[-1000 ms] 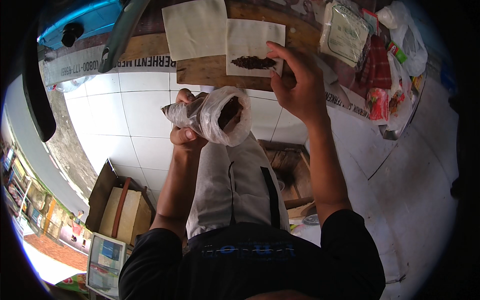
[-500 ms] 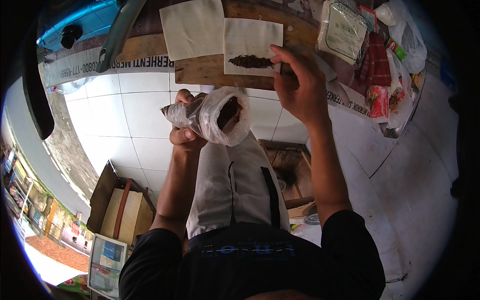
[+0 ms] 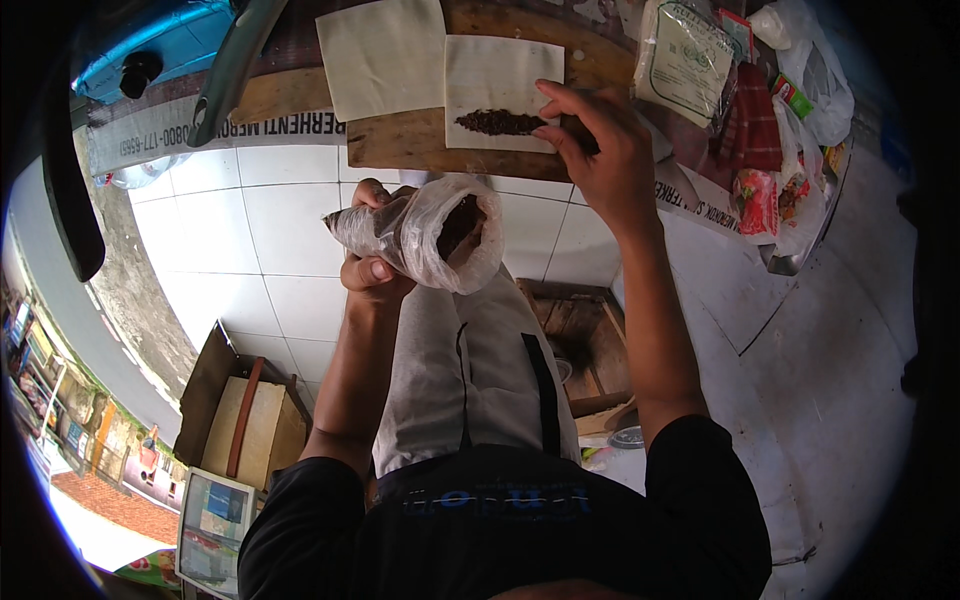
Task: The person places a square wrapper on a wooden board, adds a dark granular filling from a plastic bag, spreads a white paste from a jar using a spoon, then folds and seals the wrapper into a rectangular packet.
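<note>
My left hand (image 3: 372, 268) is wrapped tight round the twisted neck of a clear bag (image 3: 425, 238), fingers clamped on it, mouth of the bag open toward 3 o'clock w/ dark brown shreds inside. Bag hangs in the air just below the worktop (image 3: 400, 140) edge, above my knees.

Right hand (image 3: 600, 150) is up at 12 o'clock from the bag, reaching onto the worktop. Thumb and fingertips are drawn together in a pinch at the right end of a small dark pile (image 3: 500, 122); can't tell if any shreds are actually between them. The pile lies as a short line across the lower part of a pale paper (image 3: 500, 75).

A 2nd paper (image 3: 380, 55), bare, lies just at 9 o'clock of the first, edges touching or nearly so.

At 3 o'clock of my right hand: a flat packet (image 3: 685, 60) w/ a pale label, then a heap of plastic bags (image 3: 800, 90) and red wrappers. White tile floor (image 3: 250, 220) below. A cardboard box (image 3: 250, 430) sits at 7 o'clock, by my left elbow.
</note>
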`<state>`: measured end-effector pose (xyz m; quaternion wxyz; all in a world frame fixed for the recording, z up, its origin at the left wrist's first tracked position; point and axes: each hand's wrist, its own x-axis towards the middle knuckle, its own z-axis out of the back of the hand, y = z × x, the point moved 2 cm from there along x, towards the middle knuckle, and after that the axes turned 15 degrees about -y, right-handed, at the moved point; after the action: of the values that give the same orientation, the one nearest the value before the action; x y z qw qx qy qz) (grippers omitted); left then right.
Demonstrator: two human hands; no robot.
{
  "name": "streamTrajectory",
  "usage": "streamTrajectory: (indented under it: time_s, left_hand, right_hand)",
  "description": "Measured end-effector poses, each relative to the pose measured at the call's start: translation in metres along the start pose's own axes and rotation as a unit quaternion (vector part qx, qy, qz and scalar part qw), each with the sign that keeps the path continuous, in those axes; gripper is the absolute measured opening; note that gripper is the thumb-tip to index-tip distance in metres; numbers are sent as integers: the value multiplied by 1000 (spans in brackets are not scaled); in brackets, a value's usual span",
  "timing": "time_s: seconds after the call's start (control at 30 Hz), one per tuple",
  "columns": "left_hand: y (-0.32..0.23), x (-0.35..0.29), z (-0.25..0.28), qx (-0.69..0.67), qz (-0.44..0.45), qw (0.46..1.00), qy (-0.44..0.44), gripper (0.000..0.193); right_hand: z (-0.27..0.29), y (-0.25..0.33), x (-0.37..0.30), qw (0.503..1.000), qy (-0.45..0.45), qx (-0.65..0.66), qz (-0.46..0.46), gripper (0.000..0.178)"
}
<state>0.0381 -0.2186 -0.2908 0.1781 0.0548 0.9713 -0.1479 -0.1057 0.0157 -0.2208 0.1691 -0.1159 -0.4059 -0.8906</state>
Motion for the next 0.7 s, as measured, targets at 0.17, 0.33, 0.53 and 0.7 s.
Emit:
streamTrajectory:
  time_s: [0.17, 0.33, 0.53, 0.7]
  left_hand:
    - [1, -1, -10, -4, -5, 999, -47, 66]
    - [7, 4, -18, -8, -24, 1000, 0, 67]
    - [2, -4, -18, -32, 17, 999, -30, 69]
    - [5, 2, -16, -25, 1, 1000, -18, 68]
  right_hand:
    - [0, 8, 4, 1000, 14, 2, 8, 42]
    - [-16, 24, 0, 996, 25, -70, 41, 36]
    - [-27, 23, -3, 995, -12, -81, 64, 32]
    - [-23, 20, -2, 997, -25, -42, 53, 27]
